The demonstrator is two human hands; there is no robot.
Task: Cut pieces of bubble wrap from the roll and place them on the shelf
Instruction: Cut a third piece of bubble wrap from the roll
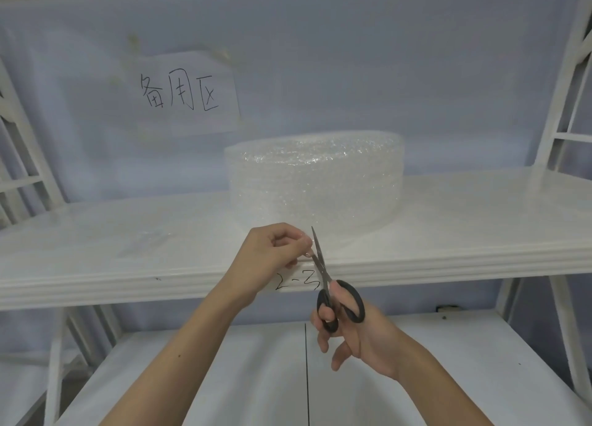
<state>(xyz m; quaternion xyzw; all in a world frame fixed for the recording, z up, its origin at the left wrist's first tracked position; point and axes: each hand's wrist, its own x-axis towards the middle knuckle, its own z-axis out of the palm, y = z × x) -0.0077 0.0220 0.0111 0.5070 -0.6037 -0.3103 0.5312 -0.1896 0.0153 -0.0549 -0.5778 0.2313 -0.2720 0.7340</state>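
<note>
A wide roll of clear bubble wrap (315, 182) stands on the white shelf (448, 220), right of centre. Its loose end runs forward to the shelf's front edge. My left hand (275, 252) pinches that loose end at the edge. My right hand (355, 332) grips black-handled scissors (333, 291), blades pointing up and nearly closed, right beside my left fingers. A cut clear piece (144, 243) lies flat on the shelf at the left, faint and hard to make out.
A paper sign with handwritten characters (182, 92) hangs on the back sheet. A "2-3" label (298, 279) sits on the shelf's front edge. White frame posts (563, 82) stand at both sides. A lower white shelf (224, 377) lies below my arms.
</note>
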